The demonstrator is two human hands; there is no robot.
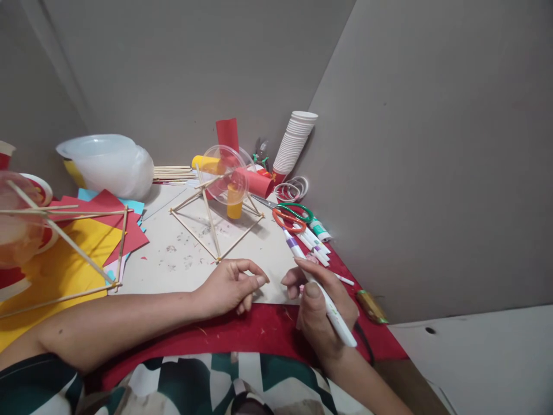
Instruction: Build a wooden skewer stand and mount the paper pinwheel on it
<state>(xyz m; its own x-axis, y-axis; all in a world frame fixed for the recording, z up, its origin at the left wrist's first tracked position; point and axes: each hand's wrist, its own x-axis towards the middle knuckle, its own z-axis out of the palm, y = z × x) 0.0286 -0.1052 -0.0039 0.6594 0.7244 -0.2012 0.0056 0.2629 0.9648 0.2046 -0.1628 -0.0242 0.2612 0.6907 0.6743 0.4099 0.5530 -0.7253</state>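
My right hand (326, 305) grips a white felt-tip marker (332, 317) like a pen, its purple-banded end pointing up and away from me. To the left, my left hand (235, 285) hovers at the board's front edge with curled fingers. Its thumb and index tips meet, and nothing shows between them. Just beyond that hand stands a frame of wooden sticks (211, 222) with a clear plastic cup (224, 176) on top. A yellow paper tube (234, 202) appears below the cup. Another stick frame (123, 242) with a clear cup lies at far left.
Orange- and green-handled scissors (289, 218), several white markers (315, 248) and a glue tube (319, 229) lie right. Behind are stacked paper cups (296, 141), red paper tubes (227, 138), wooden sticks (173, 173) and plastic bowls (108, 164). Coloured paper (86, 242) covers the left side.
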